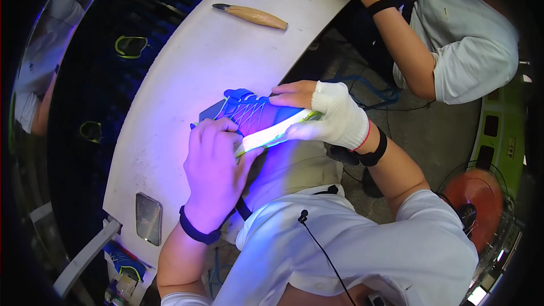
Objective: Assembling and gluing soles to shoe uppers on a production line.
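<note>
A blue sneaker [252, 114] with pale laces and a white sole lies on its side between my two hands, just over the table's near edge. Violet-blue light falls on it, and the sole glows brightly. My left hand [212, 158] is bare and closes round one end of the shoe, its thumb at the sole's edge. In a white fingerless glove, my right hand [331, 114] grips the other end, fingers over the upper and thumb against the sole. Part of the shoe is hidden behind the hands.
A tapered wooden tool [252, 16] with a dark tip lies on the curved white table [187, 62]. A phone [148, 219] rests near its lower left end. Shoe uppers [131, 47] sit on a dark surface beyond. A co-worker [453, 39] sits at right, above a fan [475, 209].
</note>
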`<state>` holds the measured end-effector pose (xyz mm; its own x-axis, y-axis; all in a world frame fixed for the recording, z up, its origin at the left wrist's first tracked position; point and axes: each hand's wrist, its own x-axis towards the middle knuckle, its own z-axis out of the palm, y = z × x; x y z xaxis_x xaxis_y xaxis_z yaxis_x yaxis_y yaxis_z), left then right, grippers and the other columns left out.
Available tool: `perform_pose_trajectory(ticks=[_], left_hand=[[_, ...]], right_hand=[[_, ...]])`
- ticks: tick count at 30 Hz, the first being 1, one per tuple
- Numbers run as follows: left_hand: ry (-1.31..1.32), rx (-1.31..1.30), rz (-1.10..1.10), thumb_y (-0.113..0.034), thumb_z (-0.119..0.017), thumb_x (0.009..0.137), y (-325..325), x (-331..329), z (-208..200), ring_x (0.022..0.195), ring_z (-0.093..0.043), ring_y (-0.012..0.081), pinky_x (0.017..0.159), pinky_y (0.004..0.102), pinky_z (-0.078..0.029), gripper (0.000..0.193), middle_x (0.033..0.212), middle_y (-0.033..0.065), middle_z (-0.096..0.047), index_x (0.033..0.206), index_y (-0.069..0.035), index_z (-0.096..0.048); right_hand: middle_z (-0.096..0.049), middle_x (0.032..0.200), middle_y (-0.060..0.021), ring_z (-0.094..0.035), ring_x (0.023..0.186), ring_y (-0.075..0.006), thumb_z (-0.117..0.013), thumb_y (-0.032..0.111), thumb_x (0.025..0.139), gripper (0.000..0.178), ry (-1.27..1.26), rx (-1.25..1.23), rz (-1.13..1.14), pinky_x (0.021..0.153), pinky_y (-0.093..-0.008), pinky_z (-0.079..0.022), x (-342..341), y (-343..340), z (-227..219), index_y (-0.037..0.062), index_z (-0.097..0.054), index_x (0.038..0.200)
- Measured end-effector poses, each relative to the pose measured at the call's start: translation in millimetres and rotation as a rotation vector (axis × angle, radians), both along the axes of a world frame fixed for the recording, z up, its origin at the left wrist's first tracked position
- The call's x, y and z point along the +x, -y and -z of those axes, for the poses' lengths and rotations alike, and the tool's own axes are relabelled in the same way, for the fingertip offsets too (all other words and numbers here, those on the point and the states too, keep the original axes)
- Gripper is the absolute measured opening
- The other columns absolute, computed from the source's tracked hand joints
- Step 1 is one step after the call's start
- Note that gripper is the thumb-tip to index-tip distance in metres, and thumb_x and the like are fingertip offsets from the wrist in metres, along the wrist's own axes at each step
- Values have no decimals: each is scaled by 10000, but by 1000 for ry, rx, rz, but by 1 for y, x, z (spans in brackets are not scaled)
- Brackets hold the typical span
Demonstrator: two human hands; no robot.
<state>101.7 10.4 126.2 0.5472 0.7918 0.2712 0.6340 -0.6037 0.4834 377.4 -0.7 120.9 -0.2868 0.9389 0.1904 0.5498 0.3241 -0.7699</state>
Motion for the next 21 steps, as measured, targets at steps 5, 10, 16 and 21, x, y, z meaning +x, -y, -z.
perform_pose_trajectory(ticks=[5,10,16,21], left_hand=[[432,-438,-41,-211,-1004,691,-19,-89,23,1440,-540,322,1245,468,-377,816,1482,156,-609,1398,-47,-631],[542,-410,-192,-194,-1027,646,-16,-108,-58,1355,-610,264,1193,423,-447,929,1438,118,-644,1463,-26,-618],[571,-456,-164,-175,-1034,669,-21,-84,-102,1104,-704,151,956,316,-587,802,1250,84,-710,1352,13,-658],[403,-534,-150,-142,-1010,718,-29,-105,-106,996,-717,123,830,288,-607,679,1118,79,-735,1272,25,-655]], right_hand=[[-790,918,-178,-759,789,-187,-801,324,896,388,-239,-121,131,739,-305,-583,-7,-14,27,-2,-813,1106],[-769,1038,-115,-703,948,-136,-705,446,1020,547,-946,-637,150,881,-306,-564,-77,-36,31,-70,-732,1200],[-638,1309,-126,-627,1215,-204,-718,556,937,707,-533,96,-327,1041,-361,-504,-149,-75,-54,25,-617,1393],[-704,1056,-121,-684,1013,-206,-684,363,986,413,-651,-42,-332,967,-375,-543,-178,-84,-56,17,-692,1211]])
